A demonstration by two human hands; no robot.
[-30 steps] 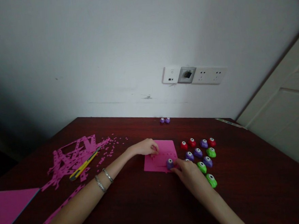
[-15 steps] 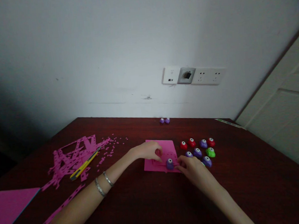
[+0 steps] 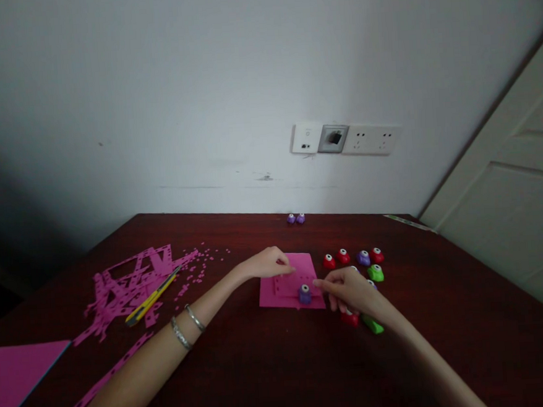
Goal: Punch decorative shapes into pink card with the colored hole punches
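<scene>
Left hand point(image 3: 267, 263) and right hand point(image 3: 350, 288), fingertips drawn together, whether I grasp anything being indeterminable, flank the purple craft punch point(image 3: 305, 297) on pink paper point(image 3: 303, 262), lower centre of the frame, already partly perforated, other areas apparently unpunched.

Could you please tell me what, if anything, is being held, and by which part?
It cannot be told: anything between the fingers of the left hand or right hand is too small to see.
</scene>
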